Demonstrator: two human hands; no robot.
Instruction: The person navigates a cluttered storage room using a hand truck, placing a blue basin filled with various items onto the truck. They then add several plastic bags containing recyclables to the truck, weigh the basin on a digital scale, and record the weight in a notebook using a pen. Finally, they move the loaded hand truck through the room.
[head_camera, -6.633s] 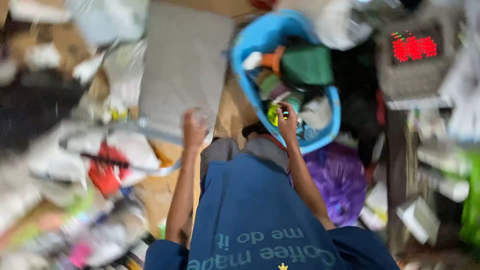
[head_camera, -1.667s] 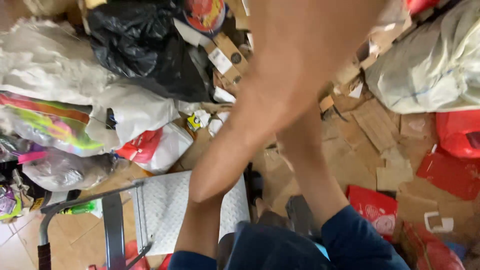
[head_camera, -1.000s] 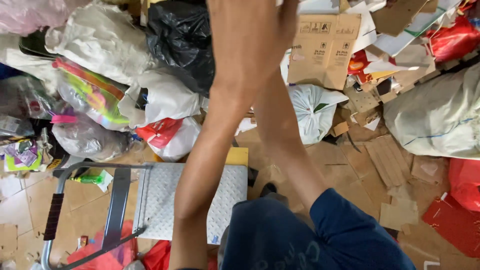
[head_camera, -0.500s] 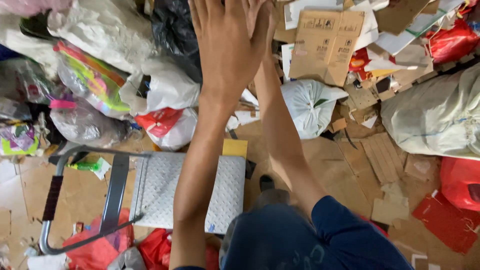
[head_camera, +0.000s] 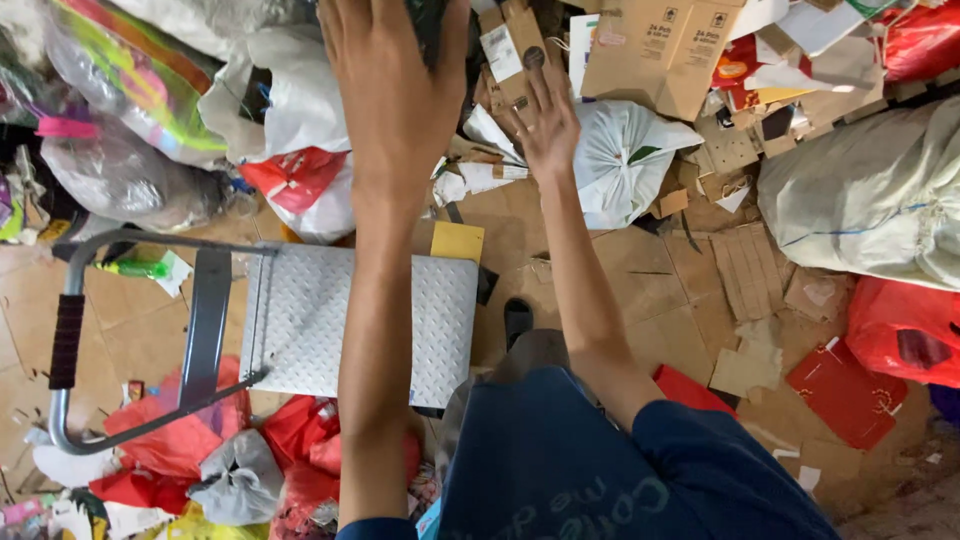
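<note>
Head view: beyond the metal hand cart (head_camera: 360, 320), the left hand (head_camera: 395, 85) spreads open, empty, over bagged rubbish; the right hand (head_camera: 545, 125), open, reaches the white tied bag (head_camera: 625, 160), not yet grasped.

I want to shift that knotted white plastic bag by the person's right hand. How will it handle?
The white bag looks soft and creased, so it will probably sag and change shape when lifted. Its bulging sides suggest loose, fairly light contents. The right hand hovers beside its tied top, likely the easiest grip.
</note>
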